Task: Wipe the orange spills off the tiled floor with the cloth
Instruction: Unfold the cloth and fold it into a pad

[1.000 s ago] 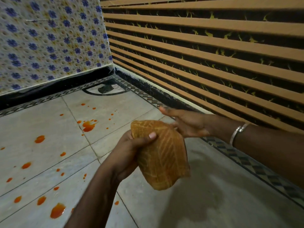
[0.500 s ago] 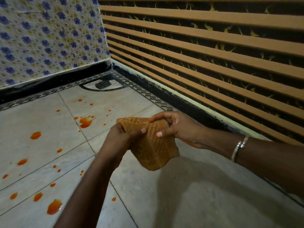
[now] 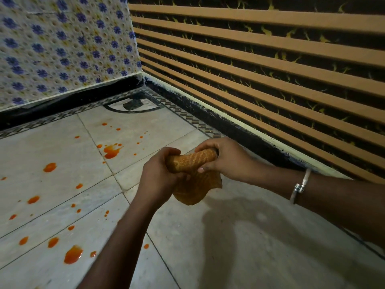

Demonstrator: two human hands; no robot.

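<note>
The cloth (image 3: 194, 176) is held in mid-air at the centre of the frame, above the tiled floor (image 3: 260, 247) and not touching it. Its upper part is bunched into a thick roll, which is gripped at the left end by the left hand (image 3: 160, 176) and at the right end by the right hand (image 3: 225, 159); the fingers of both hands are clenched around the fabric, while a loose flap is left hanging below the roll. The orange spills are seen untouched across the left half of the frame: a large splash (image 3: 111, 150) left of the hands, a round drop (image 3: 50, 167) at the far left, and a big pool (image 3: 73, 254) at the lower left, with many small specks scattered between them. The tiles at the lower right, under the arms, are bare of orange. A silver bangle (image 3: 300, 186) is worn on the right wrist. The step in hand is judged to be preparation of the cloth, gathered or wrung into a pad, since no wiping contact is made yet. For the next move, the bundle would need to be lowered to the left, pressed flat on the nearest splash and drawn across it, with care that the liquid is soaked up and not smeared into the grout lines.
</note>
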